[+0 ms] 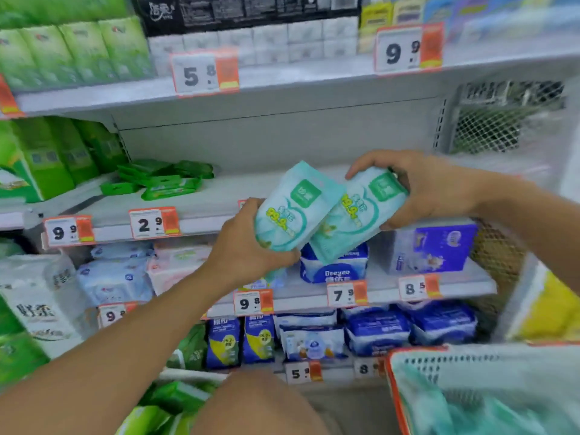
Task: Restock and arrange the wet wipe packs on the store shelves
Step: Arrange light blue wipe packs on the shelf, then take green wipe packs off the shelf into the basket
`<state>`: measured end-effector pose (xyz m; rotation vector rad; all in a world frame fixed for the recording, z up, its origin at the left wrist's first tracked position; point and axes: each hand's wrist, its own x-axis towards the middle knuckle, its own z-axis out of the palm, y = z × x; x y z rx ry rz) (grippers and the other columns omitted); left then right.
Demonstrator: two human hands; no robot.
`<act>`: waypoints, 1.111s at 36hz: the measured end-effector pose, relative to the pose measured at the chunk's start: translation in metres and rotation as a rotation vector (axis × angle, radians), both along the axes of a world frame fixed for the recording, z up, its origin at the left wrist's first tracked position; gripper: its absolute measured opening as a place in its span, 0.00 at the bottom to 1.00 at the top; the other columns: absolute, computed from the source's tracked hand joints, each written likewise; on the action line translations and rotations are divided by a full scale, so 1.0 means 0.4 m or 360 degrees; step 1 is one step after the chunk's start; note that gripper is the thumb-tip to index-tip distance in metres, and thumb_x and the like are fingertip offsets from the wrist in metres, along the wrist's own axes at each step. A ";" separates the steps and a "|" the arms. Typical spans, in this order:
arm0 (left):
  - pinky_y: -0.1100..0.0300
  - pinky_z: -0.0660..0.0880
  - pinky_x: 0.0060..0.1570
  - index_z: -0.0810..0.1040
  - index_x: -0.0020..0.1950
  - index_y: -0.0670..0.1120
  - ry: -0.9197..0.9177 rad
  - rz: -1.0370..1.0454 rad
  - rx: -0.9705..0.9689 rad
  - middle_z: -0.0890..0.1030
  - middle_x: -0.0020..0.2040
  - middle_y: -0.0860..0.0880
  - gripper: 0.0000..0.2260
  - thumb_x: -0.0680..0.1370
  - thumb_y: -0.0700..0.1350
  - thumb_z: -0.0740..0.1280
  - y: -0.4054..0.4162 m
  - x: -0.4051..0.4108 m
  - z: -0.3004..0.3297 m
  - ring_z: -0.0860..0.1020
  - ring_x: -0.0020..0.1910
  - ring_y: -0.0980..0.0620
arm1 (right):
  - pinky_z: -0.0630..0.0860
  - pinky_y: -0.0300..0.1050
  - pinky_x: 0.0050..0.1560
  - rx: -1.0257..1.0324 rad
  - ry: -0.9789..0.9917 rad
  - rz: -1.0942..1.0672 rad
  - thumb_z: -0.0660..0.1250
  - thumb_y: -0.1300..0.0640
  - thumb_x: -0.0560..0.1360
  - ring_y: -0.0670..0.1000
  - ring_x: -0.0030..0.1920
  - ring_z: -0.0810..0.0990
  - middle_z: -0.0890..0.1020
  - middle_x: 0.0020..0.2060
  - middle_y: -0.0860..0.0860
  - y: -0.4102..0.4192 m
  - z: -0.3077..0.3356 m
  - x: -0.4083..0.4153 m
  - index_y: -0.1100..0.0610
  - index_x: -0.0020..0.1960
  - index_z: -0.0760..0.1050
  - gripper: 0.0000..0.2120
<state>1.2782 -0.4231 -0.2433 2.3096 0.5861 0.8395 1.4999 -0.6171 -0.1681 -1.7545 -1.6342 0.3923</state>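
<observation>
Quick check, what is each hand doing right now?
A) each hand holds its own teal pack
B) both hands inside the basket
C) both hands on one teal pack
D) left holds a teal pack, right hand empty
A: the left hand grips one teal wet wipe pack from below, and the right hand grips a second teal pack beside it, in front of the middle shelf.

"Deeyeo" on blue-white pack (334,268)
</observation>
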 end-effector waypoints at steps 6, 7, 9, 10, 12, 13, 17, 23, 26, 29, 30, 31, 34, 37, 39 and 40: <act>0.66 0.77 0.43 0.71 0.54 0.56 0.0582 -0.0414 -0.0072 0.80 0.49 0.60 0.30 0.59 0.51 0.84 -0.147 0.117 -0.096 0.80 0.48 0.60 | 0.81 0.64 0.51 -0.0480 0.0188 -0.0014 0.78 0.77 0.59 0.63 0.55 0.82 0.81 0.56 0.57 -0.179 -0.122 0.081 0.54 0.63 0.74 0.37; 0.65 0.77 0.43 0.72 0.54 0.56 0.0678 -0.0461 -0.0064 0.80 0.50 0.60 0.30 0.59 0.51 0.84 -0.168 0.136 -0.116 0.80 0.48 0.59 | 0.81 0.64 0.53 -0.0556 0.0215 -0.0034 0.78 0.77 0.59 0.63 0.57 0.81 0.81 0.56 0.56 -0.211 -0.143 0.096 0.54 0.63 0.74 0.38; 0.61 0.78 0.46 0.72 0.55 0.54 0.0810 -0.0530 -0.0037 0.81 0.51 0.58 0.31 0.59 0.53 0.84 -0.213 0.176 -0.151 0.80 0.48 0.56 | 0.82 0.59 0.52 -0.0671 0.0337 -0.0080 0.78 0.78 0.60 0.61 0.56 0.82 0.82 0.57 0.57 -0.277 -0.188 0.123 0.53 0.63 0.74 0.38; 0.58 0.79 0.48 0.71 0.55 0.53 0.0856 -0.0560 -0.0021 0.81 0.52 0.57 0.32 0.58 0.53 0.84 -0.236 0.198 -0.168 0.80 0.49 0.55 | 0.83 0.57 0.49 -0.0698 0.0413 -0.0105 0.77 0.79 0.60 0.60 0.55 0.83 0.81 0.57 0.58 -0.311 -0.208 0.132 0.53 0.63 0.74 0.38; 0.54 0.79 0.52 0.69 0.56 0.53 0.0931 -0.0603 0.0010 0.80 0.54 0.55 0.33 0.58 0.54 0.84 -0.282 0.243 -0.200 0.80 0.50 0.53 | 0.83 0.56 0.47 -0.0734 0.0553 -0.0181 0.75 0.80 0.60 0.59 0.53 0.83 0.81 0.57 0.60 -0.375 -0.249 0.150 0.55 0.64 0.73 0.38; 0.54 0.78 0.53 0.70 0.58 0.53 0.0960 -0.0618 0.0022 0.80 0.55 0.54 0.35 0.58 0.54 0.84 -0.303 0.262 -0.214 0.79 0.51 0.53 | 0.83 0.57 0.48 -0.0744 0.0600 -0.0222 0.75 0.80 0.61 0.59 0.54 0.83 0.80 0.58 0.60 -0.403 -0.268 0.160 0.56 0.65 0.73 0.38; 0.57 0.66 0.70 0.53 0.79 0.52 0.1357 -0.0911 -0.0135 0.62 0.78 0.52 0.55 0.61 0.58 0.82 -0.375 0.311 -0.259 0.66 0.73 0.51 | 0.79 0.59 0.58 -0.1056 0.0758 -0.0483 0.76 0.77 0.64 0.57 0.61 0.80 0.76 0.67 0.58 -0.497 -0.360 0.206 0.50 0.72 0.69 0.43; 0.62 0.62 0.69 0.56 0.80 0.52 0.1354 -0.0985 -0.0095 0.61 0.78 0.55 0.41 0.73 0.58 0.73 -0.331 0.313 -0.217 0.64 0.74 0.53 | 0.74 0.54 0.65 -0.1904 -0.0268 -0.0809 0.77 0.50 0.71 0.59 0.69 0.72 0.66 0.75 0.56 -0.487 -0.417 0.234 0.51 0.80 0.54 0.46; 0.58 0.74 0.62 0.72 0.69 0.50 0.0968 -0.0838 -0.0098 0.77 0.64 0.51 0.25 0.74 0.51 0.74 -0.233 0.273 -0.121 0.78 0.59 0.53 | 0.76 0.35 0.49 -0.1357 -0.0370 -0.0576 0.73 0.54 0.75 0.53 0.54 0.81 0.82 0.58 0.55 -0.372 -0.350 0.167 0.55 0.67 0.76 0.21; 0.60 0.79 0.50 0.80 0.55 0.46 0.0399 -0.0576 0.0048 0.83 0.47 0.48 0.11 0.74 0.41 0.75 -0.105 0.187 -0.003 0.82 0.44 0.51 | 0.74 0.30 0.42 -0.0507 -0.0246 -0.0356 0.72 0.63 0.75 0.44 0.42 0.82 0.85 0.47 0.49 -0.193 -0.255 0.051 0.52 0.56 0.81 0.11; 0.62 0.78 0.46 0.81 0.52 0.45 0.0266 -0.0446 0.0140 0.83 0.43 0.47 0.09 0.73 0.40 0.75 -0.052 0.153 0.032 0.82 0.41 0.48 | 0.76 0.31 0.42 -0.0294 -0.0152 -0.0282 0.71 0.66 0.74 0.43 0.41 0.83 0.86 0.44 0.48 -0.128 -0.217 0.006 0.54 0.53 0.82 0.11; 0.64 0.77 0.43 0.81 0.49 0.45 0.0167 -0.0305 0.0218 0.83 0.41 0.47 0.07 0.73 0.40 0.75 0.003 0.116 0.064 0.82 0.40 0.47 | 0.77 0.32 0.43 -0.0109 -0.0080 -0.0206 0.70 0.69 0.74 0.43 0.40 0.83 0.86 0.42 0.48 -0.062 -0.180 -0.037 0.56 0.52 0.82 0.11; 0.63 0.77 0.46 0.80 0.48 0.49 -0.0018 0.0157 0.0447 0.83 0.43 0.48 0.08 0.72 0.45 0.76 0.180 -0.009 0.135 0.82 0.41 0.49 | 0.77 0.32 0.44 0.0287 -0.0181 -0.0104 0.72 0.68 0.73 0.42 0.40 0.82 0.85 0.40 0.46 0.148 -0.088 -0.141 0.57 0.48 0.83 0.08; 0.58 0.75 0.53 0.81 0.54 0.46 0.0057 0.0645 0.0551 0.83 0.51 0.48 0.14 0.72 0.48 0.75 0.360 -0.138 0.171 0.81 0.51 0.48 | 0.72 0.27 0.45 0.0359 -0.0223 -0.0091 0.75 0.61 0.72 0.40 0.46 0.80 0.84 0.48 0.47 0.381 -0.038 -0.194 0.54 0.53 0.81 0.11; 0.57 0.73 0.57 0.78 0.62 0.46 0.0244 0.0911 0.0467 0.81 0.58 0.47 0.21 0.73 0.53 0.74 0.464 -0.214 0.185 0.78 0.58 0.47 | 0.71 0.32 0.51 0.0195 -0.0205 -0.0156 0.76 0.54 0.72 0.45 0.55 0.78 0.81 0.57 0.48 0.549 -0.031 -0.204 0.52 0.60 0.79 0.18; 0.56 0.73 0.58 0.76 0.65 0.46 0.0339 0.0987 0.0432 0.80 0.62 0.46 0.24 0.73 0.55 0.73 0.510 -0.243 0.190 0.77 0.61 0.46 | 0.71 0.36 0.55 0.0084 -0.0182 -0.0182 0.77 0.50 0.71 0.48 0.58 0.77 0.79 0.61 0.49 0.626 -0.029 -0.209 0.53 0.64 0.77 0.23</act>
